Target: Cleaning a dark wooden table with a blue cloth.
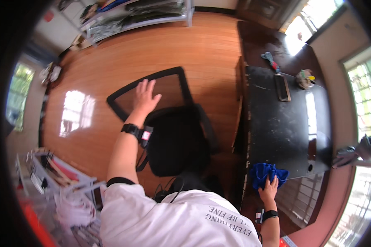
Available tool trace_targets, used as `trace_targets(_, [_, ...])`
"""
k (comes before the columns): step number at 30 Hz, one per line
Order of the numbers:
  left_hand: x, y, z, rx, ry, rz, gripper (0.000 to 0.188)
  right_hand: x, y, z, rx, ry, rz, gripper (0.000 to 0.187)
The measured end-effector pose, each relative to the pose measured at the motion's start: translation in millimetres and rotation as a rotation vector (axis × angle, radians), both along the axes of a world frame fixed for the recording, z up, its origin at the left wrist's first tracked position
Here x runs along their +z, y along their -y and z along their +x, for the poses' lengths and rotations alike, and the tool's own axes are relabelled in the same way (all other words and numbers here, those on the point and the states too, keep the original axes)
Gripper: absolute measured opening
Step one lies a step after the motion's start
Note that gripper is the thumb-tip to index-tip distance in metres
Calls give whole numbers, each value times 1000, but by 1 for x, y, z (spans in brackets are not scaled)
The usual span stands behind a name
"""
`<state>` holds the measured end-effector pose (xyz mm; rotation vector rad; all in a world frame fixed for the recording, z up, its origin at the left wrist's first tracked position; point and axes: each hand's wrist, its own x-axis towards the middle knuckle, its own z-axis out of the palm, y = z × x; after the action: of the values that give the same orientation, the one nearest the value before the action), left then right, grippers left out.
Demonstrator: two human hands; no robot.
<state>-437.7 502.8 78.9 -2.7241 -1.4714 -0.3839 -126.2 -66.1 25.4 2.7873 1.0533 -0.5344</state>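
My left hand (145, 98) reaches forward with its fingers stretched, at the mesh backrest of a black office chair (177, 138). Whether the palm touches the mesh or hovers over it, I cannot tell. On the right, my right hand (269, 190) has its fingers pressed into a crumpled blue cloth (259, 173). This cloth lies on the dark desk (276, 127), close to its left edge. Both my wrists wear black bands.
A phone-sized framed object (282, 87), a small bundle with a lanyard-like strap (270, 59) and a pot-like container (305, 79) rest farther back on the desk. A metal rack (140, 20) stands at the far wall. Another cluttered rack (55, 175) is at left.
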Motion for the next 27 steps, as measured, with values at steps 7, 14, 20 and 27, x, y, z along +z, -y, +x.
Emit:
trace_targets(7, [-30,-91,23,75,-2,-209,71,3,-20,-11,-161,-36,-173,91])
trace_targets(14, [-28,-139,9,146,-161,-143,64,12,-37,-19,-275,-69,-227,91])
trace_targets(20, [-34,-167,-25,230,-215,-172,72,12,-46,-23,-383,-77,-224,91])
trace_targets(27, [-37,-176,-89,470,-384,-220,89,-2,-46,-30,-533,-93,-17,91])
